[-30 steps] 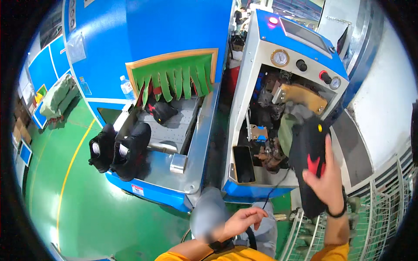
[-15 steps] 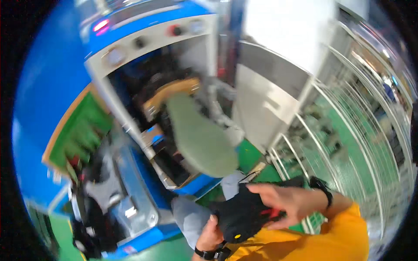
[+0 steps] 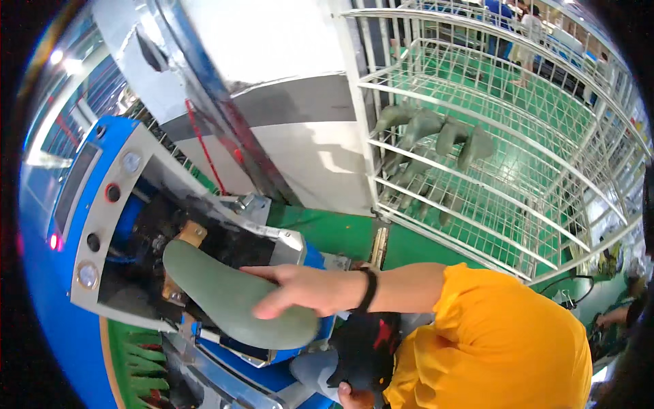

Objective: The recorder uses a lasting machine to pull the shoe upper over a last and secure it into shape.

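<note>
My right hand (image 3: 300, 290), with a black band on its wrist, lies over a smooth grey-green shoe last (image 3: 225, 296) and curls its fingers around it. The last juts out of the open front of a blue machine (image 3: 95, 225). At the bottom edge, my left hand (image 3: 349, 397) holds a black shoe with red marks (image 3: 361, 351) against my yellow shirt. Only the fingertips of that hand show.
A white wire rack (image 3: 504, 157) stands at the right with several grey-green lasts (image 3: 436, 136) on its shelf. A white and grey housing (image 3: 286, 129) rises behind the machine. Green fringe strips (image 3: 136, 365) hang at the lower left. People stand far off (image 3: 528, 24).
The view has swung to the right toward the wire rack. My right hand let go of the black shoe and went onto the last. The shoe is now in my left hand.
</note>
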Action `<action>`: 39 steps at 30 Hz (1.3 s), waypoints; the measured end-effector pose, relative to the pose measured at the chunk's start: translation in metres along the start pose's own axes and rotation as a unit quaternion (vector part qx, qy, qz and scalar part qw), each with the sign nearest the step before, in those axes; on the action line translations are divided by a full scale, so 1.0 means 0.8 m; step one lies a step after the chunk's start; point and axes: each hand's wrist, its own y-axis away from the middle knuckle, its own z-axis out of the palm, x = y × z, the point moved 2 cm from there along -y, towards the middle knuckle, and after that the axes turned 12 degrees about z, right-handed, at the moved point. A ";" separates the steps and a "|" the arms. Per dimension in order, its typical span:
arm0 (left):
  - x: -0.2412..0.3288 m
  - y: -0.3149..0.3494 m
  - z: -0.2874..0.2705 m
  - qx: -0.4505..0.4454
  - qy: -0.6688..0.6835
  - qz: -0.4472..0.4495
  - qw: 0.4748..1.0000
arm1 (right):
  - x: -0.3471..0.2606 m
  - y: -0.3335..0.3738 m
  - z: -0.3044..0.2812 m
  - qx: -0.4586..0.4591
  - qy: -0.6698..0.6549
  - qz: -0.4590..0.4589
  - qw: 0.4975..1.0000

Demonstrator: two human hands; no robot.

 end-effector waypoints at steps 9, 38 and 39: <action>0.021 -0.051 0.051 0.051 -0.034 0.032 0.998 | -0.026 0.367 -0.127 0.457 0.523 0.032 0.718; 0.174 0.087 0.004 0.039 -0.052 0.479 0.875 | -0.058 0.561 -0.403 0.734 0.650 0.045 0.193; 0.173 0.121 -0.036 0.138 -0.030 0.479 0.866 | -0.040 0.542 -0.418 0.727 0.655 0.008 0.205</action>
